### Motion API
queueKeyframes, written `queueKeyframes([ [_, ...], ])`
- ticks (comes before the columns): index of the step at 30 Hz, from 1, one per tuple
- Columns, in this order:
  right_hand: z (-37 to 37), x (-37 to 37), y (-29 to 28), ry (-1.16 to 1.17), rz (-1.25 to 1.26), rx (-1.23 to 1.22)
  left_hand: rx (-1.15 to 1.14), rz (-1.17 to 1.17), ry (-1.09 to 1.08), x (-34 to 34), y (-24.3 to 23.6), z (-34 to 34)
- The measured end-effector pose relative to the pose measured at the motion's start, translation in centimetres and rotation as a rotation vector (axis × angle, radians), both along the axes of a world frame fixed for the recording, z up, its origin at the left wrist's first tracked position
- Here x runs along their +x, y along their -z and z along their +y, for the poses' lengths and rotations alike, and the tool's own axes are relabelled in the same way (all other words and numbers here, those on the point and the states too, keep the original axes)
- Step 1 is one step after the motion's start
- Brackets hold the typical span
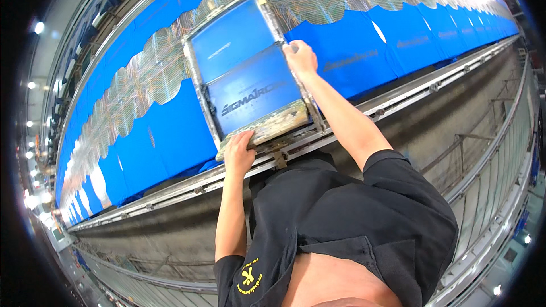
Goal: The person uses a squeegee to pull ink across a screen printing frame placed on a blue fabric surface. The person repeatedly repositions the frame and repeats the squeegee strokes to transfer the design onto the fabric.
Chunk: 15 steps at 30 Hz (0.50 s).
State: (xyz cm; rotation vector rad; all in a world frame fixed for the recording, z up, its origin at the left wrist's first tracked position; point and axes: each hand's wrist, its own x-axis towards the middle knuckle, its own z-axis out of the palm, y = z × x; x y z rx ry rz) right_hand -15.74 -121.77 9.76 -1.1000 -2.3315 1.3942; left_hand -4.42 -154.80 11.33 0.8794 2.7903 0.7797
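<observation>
A screen printing frame (233, 37) with metal rails and a blue translucent mesh lies over blue fabric on a long table. Dark lettering shows in its lower half, and a blotchy, stained strip (267, 125) runs along its near end. My left hand (240, 152) is closed over the near left corner, its fingers on the stained strip. Farther up, my right hand (300, 58) is curled round the right rail. Its fingertips are partly hidden.
Blue fabric pieces (350, 45) with wavy edges line the table on both sides, with a shiny patterned surface (307, 3) between them. A metal rail (409, 96) runs along the table's near edge. Behind me curves a railing (489, 165).
</observation>
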Motion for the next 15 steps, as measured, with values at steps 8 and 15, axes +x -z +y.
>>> queueKeyframes([
  [8, -17.5, -2.5, 5.0, 0.006, 0.15, 0.011, -0.037, -0.118, -0.13, -4.3, 0.2, -15.9],
  [15, -28.2, -4.0, 6.2, 0.028, 0.198, -0.029, -0.088, -0.125, -0.079, -7.5, 0.1, -26.6],
])
